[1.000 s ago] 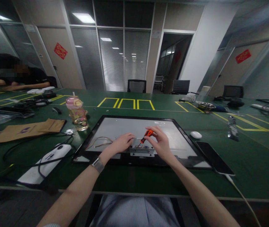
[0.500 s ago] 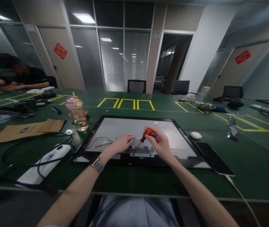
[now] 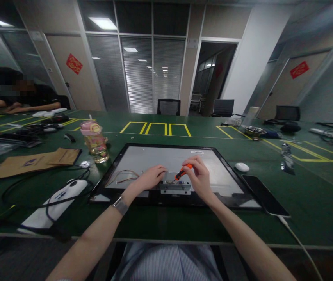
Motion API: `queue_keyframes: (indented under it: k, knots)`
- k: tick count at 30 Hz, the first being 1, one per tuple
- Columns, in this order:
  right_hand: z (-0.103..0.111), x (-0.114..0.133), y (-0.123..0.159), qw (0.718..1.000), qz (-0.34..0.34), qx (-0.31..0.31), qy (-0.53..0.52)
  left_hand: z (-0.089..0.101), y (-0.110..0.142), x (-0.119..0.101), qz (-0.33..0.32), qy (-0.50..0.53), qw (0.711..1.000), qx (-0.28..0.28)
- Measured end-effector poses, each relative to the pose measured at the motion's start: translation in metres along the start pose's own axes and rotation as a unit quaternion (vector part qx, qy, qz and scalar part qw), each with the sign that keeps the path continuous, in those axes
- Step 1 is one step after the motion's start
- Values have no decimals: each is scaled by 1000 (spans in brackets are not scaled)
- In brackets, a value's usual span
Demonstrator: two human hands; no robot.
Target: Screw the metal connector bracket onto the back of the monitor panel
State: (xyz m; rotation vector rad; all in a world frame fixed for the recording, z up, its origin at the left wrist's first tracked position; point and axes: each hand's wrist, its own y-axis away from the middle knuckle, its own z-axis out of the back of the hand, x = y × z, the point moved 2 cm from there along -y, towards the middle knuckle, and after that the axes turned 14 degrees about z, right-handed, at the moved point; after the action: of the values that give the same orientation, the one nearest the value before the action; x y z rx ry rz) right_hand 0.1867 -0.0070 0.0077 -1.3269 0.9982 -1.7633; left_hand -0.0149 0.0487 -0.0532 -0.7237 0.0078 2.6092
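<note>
A black-framed monitor panel (image 3: pixel 143 156) lies face down on the green table, its grey metal back up. A small metal bracket with a connector (image 3: pixel 175 187) sits on it near the front edge. My right hand (image 3: pixel 198 177) is closed round an orange-handled screwdriver (image 3: pixel 180 173), whose tip points down-left at the bracket. My left hand (image 3: pixel 150 177) rests curled on the panel just left of the bracket, fingers pressed at its top edge; whether it holds anything is hidden. Thin coloured wires (image 3: pixel 122 176) loop over the panel to the left.
A pink-lidded bottle (image 3: pixel 94 141), brown envelopes (image 3: pixel 34 160), a white device with black cables (image 3: pixel 57 199) lie left. A white mouse (image 3: pixel 242 167) and a black phone (image 3: pixel 264 195) on a cable lie right. Another person (image 3: pixel 16 95) leans on the table far left.
The screwdriver handle has dropped lower and tilted flatter towards the bracket, and my right hand has closed in over it. My left hand has stayed put.
</note>
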Motion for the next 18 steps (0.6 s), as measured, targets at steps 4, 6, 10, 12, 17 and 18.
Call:
queue_keyframes:
  k: [4, 6, 10, 12, 17, 18]
  knots:
    - [-1, 4, -1, 997, -37, 27, -58, 0, 0, 0, 2, -2, 1000, 0]
    - [-1, 3, -1, 993, -60, 41, -95, 0, 0, 0, 7, -2, 1000, 1]
    - [0, 0, -2, 980, -80, 68, -168, 0, 1, 0, 6, -2, 1000, -1]
    - [-1, -3, -1, 972, -82, 79, -208, 1, 1, -1, 6, -4, 1000, 1]
    - [-6, -7, 3, 952, -112, 66, -276, 2, 1, -3, 5, 2, 1000, 5]
    - [-7, -8, 4, 951, -123, 68, -277, 2, 1, -3, 2, 6, 1000, 4]
